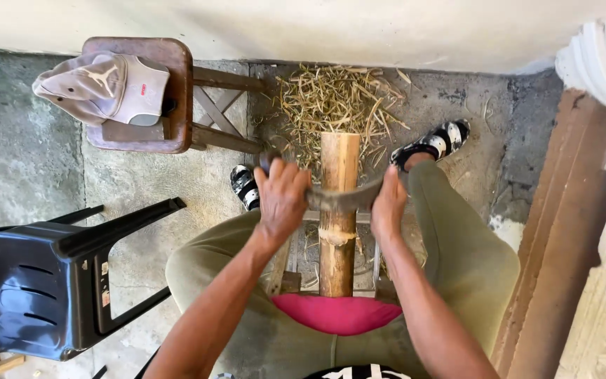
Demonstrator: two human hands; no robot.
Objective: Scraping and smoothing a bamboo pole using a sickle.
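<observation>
A thick bamboo pole (338, 210) lies lengthwise between my knees, its near end against a pink cushion (336, 313). A curved dark metal blade (338, 198) rests across the pole. My left hand (282, 198) grips the blade's left end and my right hand (388, 203) grips its right end. Both hands are closed tight on it. The pole's upper part looks pale and scraped.
A pile of dry shavings (331, 102) covers the concrete floor beyond the pole. A wooden stool (170, 98) with a grey cap (103, 84) stands at upper left. A dark plastic chair (43, 281) is at left. Wooden boards (562, 245) rise at right. My sandalled feet (433, 144) flank the pole.
</observation>
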